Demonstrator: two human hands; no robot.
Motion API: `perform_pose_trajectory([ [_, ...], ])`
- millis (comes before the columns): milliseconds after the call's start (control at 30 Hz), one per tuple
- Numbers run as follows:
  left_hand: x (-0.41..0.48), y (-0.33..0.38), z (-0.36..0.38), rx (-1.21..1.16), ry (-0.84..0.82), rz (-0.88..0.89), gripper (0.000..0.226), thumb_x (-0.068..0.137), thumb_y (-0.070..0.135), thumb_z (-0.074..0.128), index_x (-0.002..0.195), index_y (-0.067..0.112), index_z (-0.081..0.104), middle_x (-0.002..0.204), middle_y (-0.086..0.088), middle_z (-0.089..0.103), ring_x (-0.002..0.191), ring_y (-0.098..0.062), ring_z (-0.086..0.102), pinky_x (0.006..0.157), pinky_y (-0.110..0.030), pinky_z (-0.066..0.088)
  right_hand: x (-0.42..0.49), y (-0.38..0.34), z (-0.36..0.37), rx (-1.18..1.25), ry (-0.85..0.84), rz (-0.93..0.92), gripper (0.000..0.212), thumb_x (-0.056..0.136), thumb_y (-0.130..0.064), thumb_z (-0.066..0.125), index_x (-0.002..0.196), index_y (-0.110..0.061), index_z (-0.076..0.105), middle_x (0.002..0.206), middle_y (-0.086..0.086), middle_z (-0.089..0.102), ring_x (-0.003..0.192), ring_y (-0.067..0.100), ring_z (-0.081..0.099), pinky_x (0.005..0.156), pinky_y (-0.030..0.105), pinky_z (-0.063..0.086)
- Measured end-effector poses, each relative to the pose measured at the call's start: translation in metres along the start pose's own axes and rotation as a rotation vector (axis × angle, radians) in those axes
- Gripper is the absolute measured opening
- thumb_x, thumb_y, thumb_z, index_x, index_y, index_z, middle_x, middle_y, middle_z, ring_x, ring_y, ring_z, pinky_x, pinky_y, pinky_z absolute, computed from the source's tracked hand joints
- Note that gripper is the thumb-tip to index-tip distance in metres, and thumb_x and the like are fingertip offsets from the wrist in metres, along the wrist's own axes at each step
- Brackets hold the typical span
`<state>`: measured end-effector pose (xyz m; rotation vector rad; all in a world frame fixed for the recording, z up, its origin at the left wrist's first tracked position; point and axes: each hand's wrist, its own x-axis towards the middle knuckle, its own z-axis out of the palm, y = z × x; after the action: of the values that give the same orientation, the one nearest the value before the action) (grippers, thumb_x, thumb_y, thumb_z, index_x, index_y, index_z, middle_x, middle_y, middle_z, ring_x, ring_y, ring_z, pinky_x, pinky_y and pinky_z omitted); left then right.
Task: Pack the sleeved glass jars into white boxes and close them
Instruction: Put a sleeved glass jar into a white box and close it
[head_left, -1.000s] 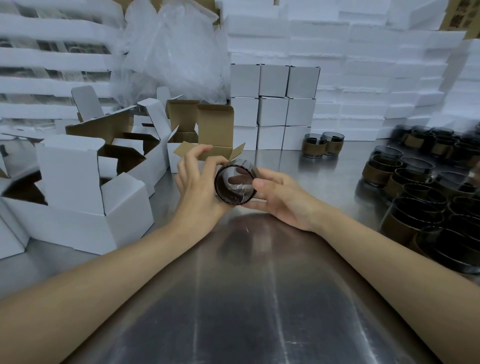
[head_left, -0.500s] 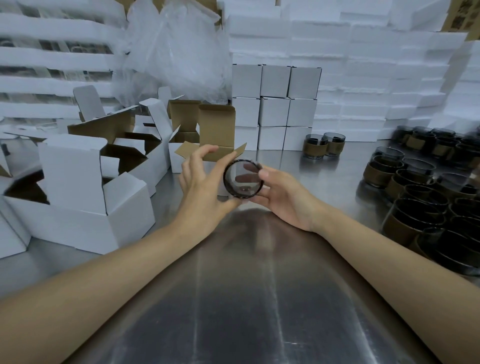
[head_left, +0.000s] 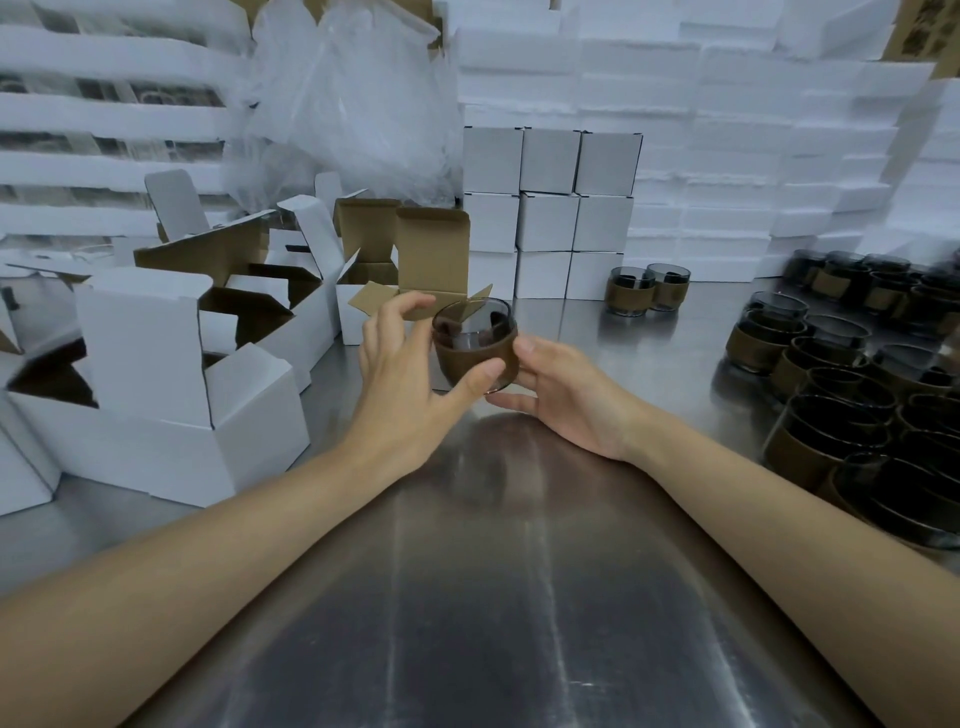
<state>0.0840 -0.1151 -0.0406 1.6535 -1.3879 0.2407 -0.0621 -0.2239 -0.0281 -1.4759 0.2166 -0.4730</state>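
Observation:
A dark glass jar (head_left: 475, 345) with a brown sleeve is held upright just above the steel table (head_left: 467, 597), at the centre. My left hand (head_left: 410, 379) grips it, thumb on its lower front, fingers curled near its far rim. My right hand (head_left: 563, 395) holds its right side and base with its fingers. Right behind the jar stands an open white box (head_left: 415, 275) with its brown-lined lid raised. A block of closed white boxes (head_left: 548, 213) is stacked at the back.
Several open white boxes (head_left: 150, 374) crowd the left side. Many sleeved jars (head_left: 852, 405) fill the right side, and two more jars (head_left: 647, 291) stand by the closed stack. White foam slabs (head_left: 753, 130) and a plastic bag (head_left: 343, 98) line the back.
The jar has been turned from lying with its mouth toward me to standing upright. Both hands shifted round it and stayed in place above the table.

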Motion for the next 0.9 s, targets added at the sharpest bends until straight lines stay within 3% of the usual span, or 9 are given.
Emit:
perform_pose_trajectory([
  [133,-0.002,0.001,-0.001,0.041,-0.054,0.026,0.067,0.075,0.078,0.036,0.105,0.024,0.063,0.136,0.006,0.029,0.132,-0.010,0.018,0.106,-0.025,0.017,-0.001,0.000,0.001,0.060,0.021,-0.037,0.048,0.084,-0.018,0.060,0.131,-0.012,0.052,0.127,0.011,0.060,0.115,0.022,0.060,0.092,0.035,0.051],
  [200,-0.001,0.002,-0.002,0.008,-0.016,0.033,0.065,0.079,0.074,0.036,0.111,0.024,0.063,0.135,0.005,0.032,0.131,-0.010,0.020,0.104,-0.023,0.016,0.000,0.000,0.002,0.066,0.034,-0.047,0.046,0.086,-0.018,0.063,0.130,-0.010,0.054,0.121,0.012,0.062,0.109,0.023,0.062,0.087,0.032,0.053],
  [300,0.000,-0.001,-0.004,0.035,0.199,-0.008,0.051,0.092,0.051,0.042,0.129,0.018,0.052,0.138,-0.001,0.034,0.130,-0.014,0.024,0.103,-0.022,0.014,0.000,0.000,0.003,0.076,0.091,-0.070,0.041,0.083,-0.025,0.064,0.123,-0.014,0.057,0.110,0.010,0.062,0.093,0.018,0.063,0.073,0.027,0.054],
  [367,0.002,-0.008,-0.002,0.129,0.280,-0.127,0.049,0.091,0.034,0.055,0.136,0.016,0.043,0.144,-0.005,0.028,0.135,-0.019,0.020,0.106,-0.030,0.014,0.001,0.000,0.002,0.091,0.147,-0.104,0.038,0.077,-0.028,0.066,0.114,-0.019,0.057,0.101,0.004,0.066,0.087,0.018,0.065,0.070,0.029,0.054],
  [433,0.004,-0.015,0.000,0.196,0.216,-0.239,0.054,0.090,0.031,0.059,0.138,0.016,0.039,0.150,-0.006,0.019,0.140,-0.022,0.012,0.110,-0.038,0.011,0.002,0.001,0.001,0.058,0.192,-0.153,0.035,0.073,-0.034,0.068,0.104,-0.020,0.057,0.095,0.001,0.068,0.088,0.019,0.065,0.075,0.033,0.055],
  [533,0.002,-0.018,0.003,0.251,0.131,-0.181,0.047,0.090,0.038,0.060,0.131,0.018,0.047,0.152,-0.007,0.013,0.142,-0.022,0.003,0.111,-0.044,0.008,0.003,0.000,0.000,-0.015,0.281,-0.233,0.039,0.073,-0.041,0.071,0.099,-0.017,0.056,0.093,0.002,0.070,0.093,0.022,0.064,0.091,0.041,0.050],
  [700,0.000,-0.009,0.003,0.160,0.169,0.043,0.036,0.082,0.038,0.070,0.115,0.026,0.059,0.152,-0.006,0.017,0.142,-0.022,0.007,0.112,-0.039,0.009,0.003,-0.009,-0.001,-0.078,0.470,-0.378,0.021,0.078,-0.035,0.064,0.091,-0.020,0.057,0.078,-0.011,0.067,0.078,0.007,0.062,0.079,0.023,0.047],
  [800,0.002,-0.010,0.000,0.089,0.141,-0.059,0.055,0.077,0.048,0.073,0.124,0.028,0.052,0.156,-0.005,0.008,0.144,-0.023,0.005,0.113,-0.039,0.010,0.002,-0.015,-0.002,-0.092,0.542,-0.465,0.019,0.080,-0.032,0.062,0.093,-0.020,0.057,0.073,-0.018,0.065,0.075,-0.001,0.060,0.078,0.014,0.046],
  [900,0.005,-0.013,-0.002,-0.043,-0.002,-0.148,0.050,0.075,0.049,0.073,0.117,0.030,0.053,0.157,0.005,0.007,0.146,-0.016,0.008,0.115,-0.038,0.018,0.001,-0.018,0.000,-0.084,0.527,-0.515,0.023,0.080,-0.027,0.062,0.099,-0.017,0.055,0.075,-0.020,0.067,0.076,-0.003,0.061,0.076,0.014,0.046],
])
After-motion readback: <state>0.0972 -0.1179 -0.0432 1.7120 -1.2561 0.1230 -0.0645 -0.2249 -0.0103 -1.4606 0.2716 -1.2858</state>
